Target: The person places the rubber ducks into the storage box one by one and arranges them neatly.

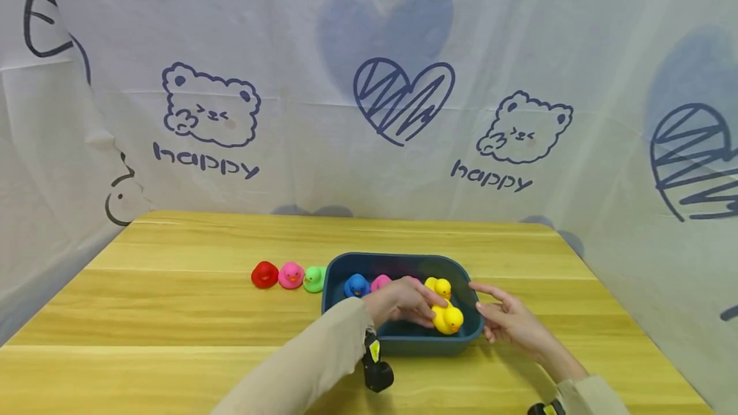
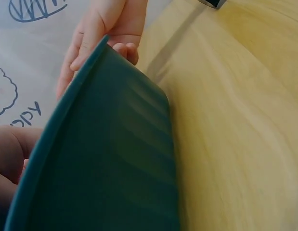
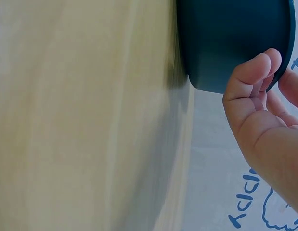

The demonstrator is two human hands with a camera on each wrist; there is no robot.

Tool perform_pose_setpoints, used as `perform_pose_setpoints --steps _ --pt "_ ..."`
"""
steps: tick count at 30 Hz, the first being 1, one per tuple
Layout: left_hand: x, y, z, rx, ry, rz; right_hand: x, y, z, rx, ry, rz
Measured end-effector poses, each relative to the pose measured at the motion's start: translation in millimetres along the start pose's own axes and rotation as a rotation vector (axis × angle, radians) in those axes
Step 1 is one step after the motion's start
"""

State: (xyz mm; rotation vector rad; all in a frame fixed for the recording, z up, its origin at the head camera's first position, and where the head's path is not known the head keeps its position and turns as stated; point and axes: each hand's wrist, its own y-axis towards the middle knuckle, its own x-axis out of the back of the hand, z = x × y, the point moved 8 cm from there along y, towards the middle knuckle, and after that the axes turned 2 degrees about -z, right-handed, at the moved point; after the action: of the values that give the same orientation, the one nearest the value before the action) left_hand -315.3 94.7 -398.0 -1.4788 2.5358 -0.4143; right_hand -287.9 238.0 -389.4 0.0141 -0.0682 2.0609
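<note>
Left hand pinches a yellow toy duck, sloppy grip could drop it. Right hand's loose at the tub's right edge.

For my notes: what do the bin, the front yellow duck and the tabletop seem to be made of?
Bin: probably molded plastic with a satin finish, going by its smooth walls and rounded rim. Front yellow duck: likely vinyl or rubber, slightly glossy, with rounded, toy-like molding. Tabletop: wood or wood-look laminate, low sheen; the grain streaks fit either.
</note>
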Motion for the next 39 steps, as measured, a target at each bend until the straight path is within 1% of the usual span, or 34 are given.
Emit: perform_pose_setpoints --steps 5,10,13,15,18,22,29,31,36,39 --pt "-4.2 3.1 4.8 0.033 0.070 0.005 0 -0.4 0 0.003 0.007 0.002" --pt "-7.9 2.9 6.7 0.046 0.168 0.041 0 -0.4 1 0.006 0.004 0.006" --pt "-11.6 2.0 6.7 0.056 0.183 0.080 0 -0.2 1 0.003 0.000 0.006" --pt "-14.1 1.3 6.7 0.061 0.176 0.103 0 -0.2 2 0.003 -0.003 0.004" --pt "-15.0 0.6 6.8 0.075 0.174 0.109 0 -0.3 2 0.005 -0.003 0.003" --pt "-13.7 0.1 7.4 0.094 0.189 0.087 -1 -0.7 2 0.008 -0.005 0.004" --pt "-7.4 -3.3 6.4 0.101 0.246 -0.024 -1 -0.4 3 0.014 -0.008 0.006" --pt "-6.9 -4.9 5.7 0.103 0.253 -0.042 -1 -0.3 3 0.011 -0.002 0.002" --pt "-7.8 -8.9 2.4 0.105 0.232 -0.049 -1 -0.4 3 0.010 -0.012 -0.004" --pt "-7.6 -11.8 -2.8 0.090 0.218 -0.044 -1 -0.6 2 0.007 -0.010 -0.003"
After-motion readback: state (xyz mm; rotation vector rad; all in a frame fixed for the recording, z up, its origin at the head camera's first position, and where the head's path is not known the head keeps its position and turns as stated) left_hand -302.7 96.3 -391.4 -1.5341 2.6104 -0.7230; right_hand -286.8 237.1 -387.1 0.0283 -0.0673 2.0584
